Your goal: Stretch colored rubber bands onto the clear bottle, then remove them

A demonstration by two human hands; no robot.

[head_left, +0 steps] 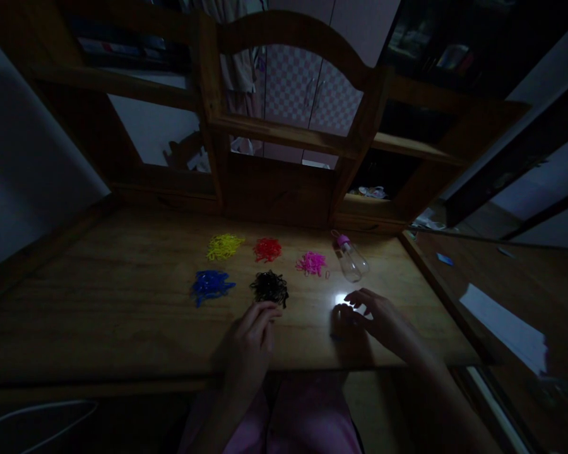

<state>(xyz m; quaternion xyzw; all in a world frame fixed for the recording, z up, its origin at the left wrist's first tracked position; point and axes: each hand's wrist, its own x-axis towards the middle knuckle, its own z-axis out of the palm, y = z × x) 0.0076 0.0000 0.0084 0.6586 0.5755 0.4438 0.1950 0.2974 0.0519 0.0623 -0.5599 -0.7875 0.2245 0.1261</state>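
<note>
Left hand (253, 337): forward path blocked by the black pile (269, 288). Right hand (378, 318): forward path partly blocked by the bottle (353, 266). Room is offered between the hands over bare tabletop (307, 331), more leftward of the blue pile (211, 285). Far edge closed off at centre by a wooden panel (279, 192).

Single head cam, worn by the person, looked fwd + down at a long brown wooden desktop (123, 302). V. wide FOV. Pink-clothed lap (307, 413) at btm edge, bare L hand (253, 334) + bare R hand (372, 309) close, lower ctr. Open brown wooden shelf unit (279, 189) spanned top; pink-and-white checked cabinet doors (288, 85) farthest, seen thru it.
</note>
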